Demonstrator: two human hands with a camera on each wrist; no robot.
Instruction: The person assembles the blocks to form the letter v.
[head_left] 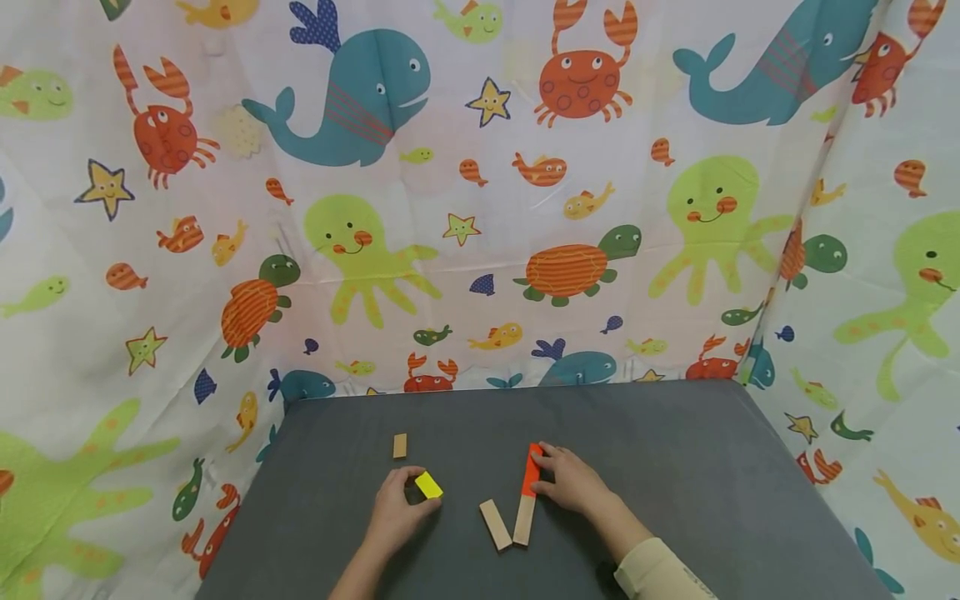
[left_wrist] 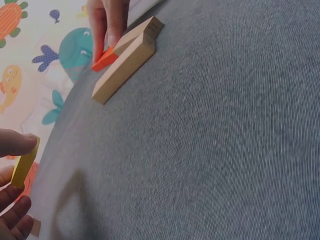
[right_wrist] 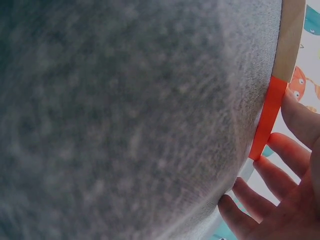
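Observation:
My left hand [head_left: 393,512] pinches a small yellow block [head_left: 429,485] between thumb and fingers. In the left wrist view that yellow block [left_wrist: 25,164] appears edge-on, held over the table. To the right, my right hand [head_left: 576,483] holds an orange-red block [head_left: 532,473] along its length, thumb near one end and fingertips at the other. This block lies end to end with a plain wooden block [head_left: 524,522]. A second wooden block [head_left: 495,525] slants beside it, their near ends close together in a V. The right wrist view shows the orange-red block [right_wrist: 270,116] meeting the wood.
A short wooden block [head_left: 400,446] sits farther back, beyond the left hand. Everything rests on a dark grey cloth-covered table [head_left: 637,433]. A curtain [head_left: 465,275] printed with sea animals hangs behind the table and along its sides.

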